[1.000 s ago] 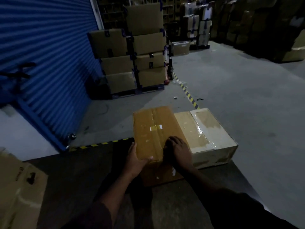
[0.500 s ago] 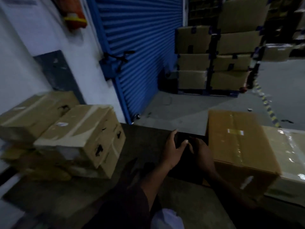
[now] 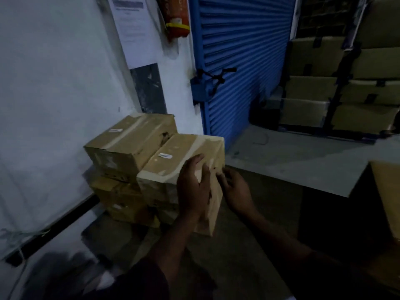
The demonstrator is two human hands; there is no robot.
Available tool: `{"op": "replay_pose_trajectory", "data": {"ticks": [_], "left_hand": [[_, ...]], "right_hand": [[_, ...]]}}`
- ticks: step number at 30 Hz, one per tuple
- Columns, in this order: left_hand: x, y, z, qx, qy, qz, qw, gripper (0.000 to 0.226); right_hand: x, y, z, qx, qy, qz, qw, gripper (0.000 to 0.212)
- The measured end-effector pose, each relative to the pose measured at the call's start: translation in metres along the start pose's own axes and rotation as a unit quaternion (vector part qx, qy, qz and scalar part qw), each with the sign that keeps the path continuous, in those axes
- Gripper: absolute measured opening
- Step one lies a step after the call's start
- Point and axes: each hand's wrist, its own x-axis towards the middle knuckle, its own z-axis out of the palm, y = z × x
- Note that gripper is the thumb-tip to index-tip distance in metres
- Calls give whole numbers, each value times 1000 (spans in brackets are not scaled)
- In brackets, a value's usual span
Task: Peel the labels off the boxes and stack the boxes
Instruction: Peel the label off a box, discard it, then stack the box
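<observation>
A small pile of taped cardboard boxes stands against the white wall. The near top box carries a small white label on its top. My left hand lies flat over its near top edge, fingers spread. My right hand touches the box's right side face with fingers apart. A second top box behind it has its own white label. Lower boxes sit beneath, partly hidden. Whether either hand grips the box is unclear.
A blue roller shutter rises behind the pile. Strapped cartons on a pallet fill the upper right. The brown box I handled earlier shows at the right edge. A notice sheet and a red extinguisher hang on the wall.
My view has swung left from the brown box on the floor to the pile by the wall. Both hands left that box and now rest on the near top box.
</observation>
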Motion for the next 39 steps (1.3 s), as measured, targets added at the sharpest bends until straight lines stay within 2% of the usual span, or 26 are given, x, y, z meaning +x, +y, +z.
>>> {"op": "replay_pose_trajectory", "data": {"ticks": [5, 8, 10, 13, 15, 20, 24, 28, 33, 39], "left_hand": [[36, -77, -49, 65, 81, -123, 987, 39], [44, -112, -67, 81, 89, -224, 967, 52], [45, -133, -72, 94, 76, -258, 959, 58], [43, -161, -70, 48, 47, -296, 953, 67], [43, -168, -66, 25, 55, -319, 946, 73], [36, -138, -60, 5, 106, -326, 939, 47], [14, -115, -46, 13, 115, -296, 948, 37], [-9, -72, -19, -22, 66, -295, 953, 31], [-53, -21, 22, -55, -37, -269, 961, 37], [-137, 16, 80, -36, -201, -297, 933, 38]], "right_hand": [[15, -29, 57, 20, -10, 76, 997, 34], [20, -31, 76, 28, 20, 103, 994, 50], [24, -32, 81, 38, 29, 144, 988, 58], [28, -29, 86, 20, 17, 174, 984, 55], [28, -29, 88, 27, 13, 174, 984, 53], [21, -16, 73, 84, 38, 177, 980, 48], [-2, -4, 37, 86, 82, 161, 980, 41], [-31, 20, -11, 57, 153, 136, 977, 36], [-90, 59, -81, 37, 211, 138, 967, 39], [-184, 125, -160, 24, 235, 237, 942, 41]]}}
